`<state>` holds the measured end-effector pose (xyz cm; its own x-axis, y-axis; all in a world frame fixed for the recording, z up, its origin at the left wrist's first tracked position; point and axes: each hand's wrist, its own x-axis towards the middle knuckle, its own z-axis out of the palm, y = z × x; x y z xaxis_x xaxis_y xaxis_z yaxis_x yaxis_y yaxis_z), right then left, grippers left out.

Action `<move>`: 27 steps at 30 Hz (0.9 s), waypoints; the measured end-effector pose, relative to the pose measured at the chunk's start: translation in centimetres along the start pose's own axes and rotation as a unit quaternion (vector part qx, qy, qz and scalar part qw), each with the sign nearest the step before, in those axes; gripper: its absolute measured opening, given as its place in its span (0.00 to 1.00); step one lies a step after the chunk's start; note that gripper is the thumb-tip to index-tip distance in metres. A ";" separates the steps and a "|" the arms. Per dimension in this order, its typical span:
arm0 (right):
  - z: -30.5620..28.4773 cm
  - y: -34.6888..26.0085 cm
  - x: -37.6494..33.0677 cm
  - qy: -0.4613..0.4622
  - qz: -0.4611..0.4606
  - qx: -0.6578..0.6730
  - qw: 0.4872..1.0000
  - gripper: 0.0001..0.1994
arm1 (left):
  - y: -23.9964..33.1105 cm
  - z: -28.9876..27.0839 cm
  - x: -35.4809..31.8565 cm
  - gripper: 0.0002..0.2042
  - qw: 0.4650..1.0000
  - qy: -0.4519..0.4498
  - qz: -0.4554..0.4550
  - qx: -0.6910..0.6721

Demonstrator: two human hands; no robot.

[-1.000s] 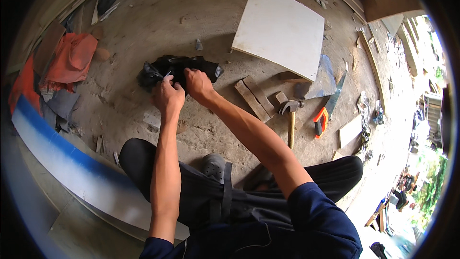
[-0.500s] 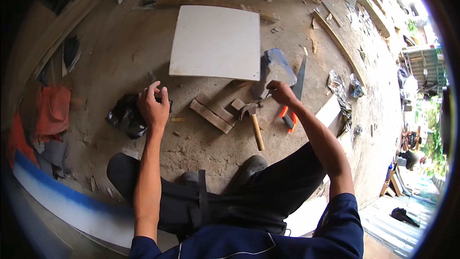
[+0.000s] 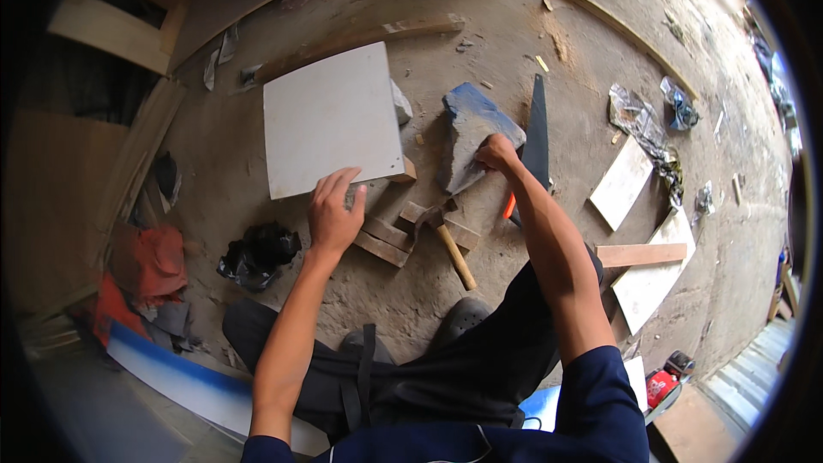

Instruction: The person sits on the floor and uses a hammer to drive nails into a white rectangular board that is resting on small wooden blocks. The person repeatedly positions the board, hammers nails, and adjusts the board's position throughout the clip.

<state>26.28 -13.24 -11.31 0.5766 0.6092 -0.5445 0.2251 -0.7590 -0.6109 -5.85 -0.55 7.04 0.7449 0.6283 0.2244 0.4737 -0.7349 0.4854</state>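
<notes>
Left hand (image 3: pixel 334 213) is loosely spread by the white board (image 3: pixel 327 124), while the right hand (image 3: pixel 498 153) is curled at the blue-grey slab (image 3: pixel 467 130) beside the saw (image 3: pixel 537 133), its grip unclear, the slab seemingly reached but not yet lifted.

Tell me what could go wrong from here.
The saw lies beside the right hand, so a careless move might cut it. The left hand is at the near edge of the white board; a push may shift it. The hammer lies close to a shoe; a step could knock it.
</notes>
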 end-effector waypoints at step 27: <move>-2.8 -8.4 -13.2 0.052 -0.107 0.152 0.981 0.19 | -3.2 3.2 4.4 0.27 0.959 -0.096 0.246 0.100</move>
<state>19.03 -15.56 2.63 0.6218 0.7085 -0.3338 0.1138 -0.5034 -0.8565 -2.60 3.70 3.77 0.9653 0.1489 0.2147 0.1096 -0.9767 0.1846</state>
